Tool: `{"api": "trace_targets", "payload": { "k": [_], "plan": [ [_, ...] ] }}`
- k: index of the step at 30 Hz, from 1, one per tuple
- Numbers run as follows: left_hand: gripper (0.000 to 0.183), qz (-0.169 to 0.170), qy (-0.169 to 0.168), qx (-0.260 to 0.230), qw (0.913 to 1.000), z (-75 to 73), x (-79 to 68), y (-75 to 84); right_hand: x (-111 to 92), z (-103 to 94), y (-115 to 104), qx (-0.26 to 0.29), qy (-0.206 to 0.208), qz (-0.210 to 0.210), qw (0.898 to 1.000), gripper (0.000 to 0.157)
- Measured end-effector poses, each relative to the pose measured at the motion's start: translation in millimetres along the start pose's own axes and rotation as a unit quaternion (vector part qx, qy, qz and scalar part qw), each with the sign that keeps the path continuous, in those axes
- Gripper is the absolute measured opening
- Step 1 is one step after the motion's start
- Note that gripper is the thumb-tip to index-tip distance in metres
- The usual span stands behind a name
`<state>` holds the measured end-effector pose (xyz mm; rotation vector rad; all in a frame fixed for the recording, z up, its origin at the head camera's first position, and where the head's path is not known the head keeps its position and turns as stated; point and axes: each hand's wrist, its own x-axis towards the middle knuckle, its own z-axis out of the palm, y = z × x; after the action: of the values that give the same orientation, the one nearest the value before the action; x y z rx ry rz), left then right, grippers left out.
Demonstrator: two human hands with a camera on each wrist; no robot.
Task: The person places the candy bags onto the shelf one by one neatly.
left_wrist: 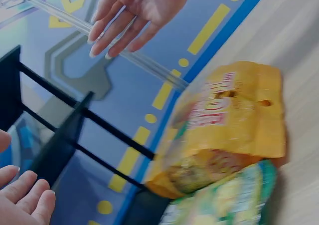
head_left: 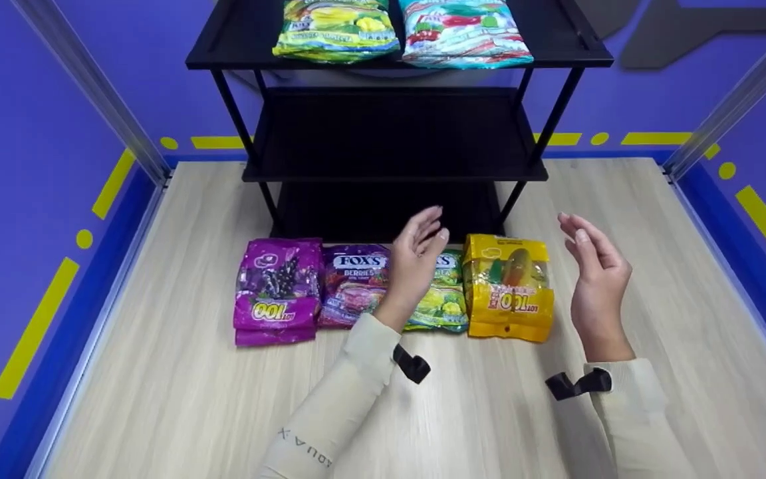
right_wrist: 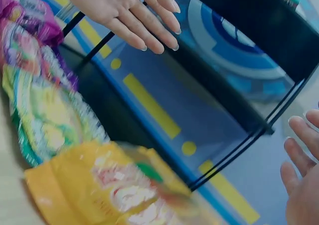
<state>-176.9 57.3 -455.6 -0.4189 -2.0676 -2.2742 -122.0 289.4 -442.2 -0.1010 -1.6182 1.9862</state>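
My left hand [head_left: 415,269] is raised over the row of candy bags, fingers loosely extended and nothing in it. In the head view it overlaps the purple Fox's Berries bag [head_left: 355,283] and the green Fox's bag [head_left: 448,303], covering part of each. To the right of the yellow Lot 100 gummy bag [head_left: 510,299], my right hand [head_left: 599,286] hovers with relaxed fingers and holds nothing. The palms face each other across a gap. A purple Lot 100 bag [head_left: 278,293] ends the row on the left. Both wrist views show the two hands apart from the bags.
Behind the row stands a black three-tier shelf [head_left: 396,133]. Its top tier bears a yellow-green candy bag [head_left: 336,30] and a teal-and-red candy bag [head_left: 464,32]. Blue panels [head_left: 30,166] with yellow marks enclose the light wooden tabletop [head_left: 177,399] at the back and sides.
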Motion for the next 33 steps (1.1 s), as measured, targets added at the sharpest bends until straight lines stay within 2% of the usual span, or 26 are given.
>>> {"api": "trace_targets", "payload": {
  "k": [4, 9, 16, 22, 26, 33],
  "plan": [
    [0.044, -0.024, -0.011, 0.016, 0.9995, 8.4, -9.4, -18.9, -1.5, -10.8, 12.8, -0.031, 0.013, 0.033, 0.999, 0.037],
    [0.045, -0.068, -0.018, 0.041, 0.9967, 16.6, -16.0, -35.9, -4.2, -22.2, 26.5, -0.043, 0.034, 0.069, 0.996, 0.039],
    [0.047, -0.131, -0.011, 0.060, 0.9895, 25.3, -19.2, -47.5, -9.2, -34.5, 40.6, -0.071, 0.039, 0.125, 0.989, 0.040],
    [0.051, -0.159, -0.026, 0.050, 0.9857, 32.6, -21.3, -52.5, -8.0, -40.6, 49.3, -0.104, 0.023, 0.170, 0.980, 0.045],
    [0.052, -0.168, -0.027, 0.061, 0.9835, 38.7, -23.2, -54.2, -10.2, -40.6, 55.1, -0.143, -0.003, 0.205, 0.968, 0.052],
    [0.053, -0.168, -0.023, 0.061, 0.9836, 47.8, -23.8, -60.6, -14.0, -39.7, 60.2, -0.214, -0.051, 0.264, 0.939, 0.065]
  ]
}}
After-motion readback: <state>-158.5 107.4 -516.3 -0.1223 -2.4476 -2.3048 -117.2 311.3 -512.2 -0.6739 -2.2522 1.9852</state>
